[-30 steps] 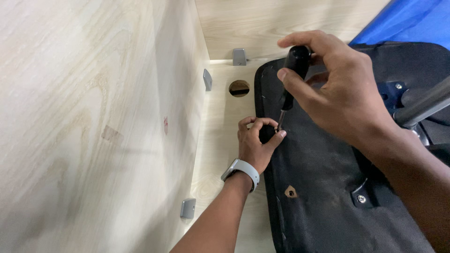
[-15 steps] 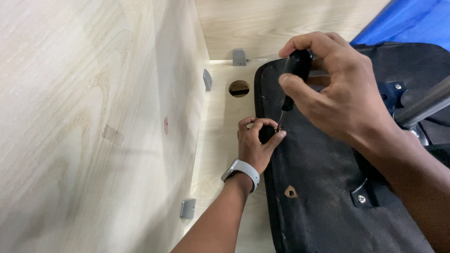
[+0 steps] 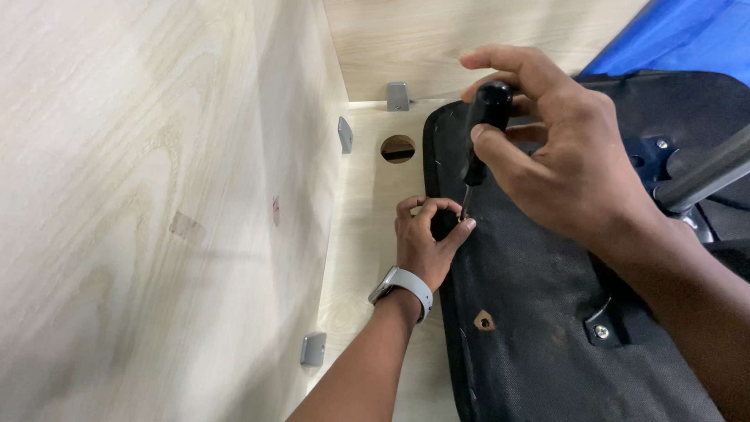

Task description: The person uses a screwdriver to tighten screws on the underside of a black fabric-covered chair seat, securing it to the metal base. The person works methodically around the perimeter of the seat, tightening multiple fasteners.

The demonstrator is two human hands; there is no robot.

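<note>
While right hand (image 3: 570, 168) grips screwdriver (image 3: 480, 125), left hand (image 3: 426, 242) pinches black seat (image 3: 547, 328) beside wooden panel (image 3: 156, 195).

Right hand (image 3: 570, 164) grips from above; left hand (image 3: 426, 242) pinches with curled fingers (image 3: 461, 229).

No packages, labels, signs or screens in view.

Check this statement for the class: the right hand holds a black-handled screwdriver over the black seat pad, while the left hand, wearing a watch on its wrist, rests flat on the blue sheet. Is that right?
One detail is wrong. In the head view the left hand is not on the blue sheet; it pinches at the screwdriver tip on the black seat pad. The right hand and the watch are as stated.
</note>
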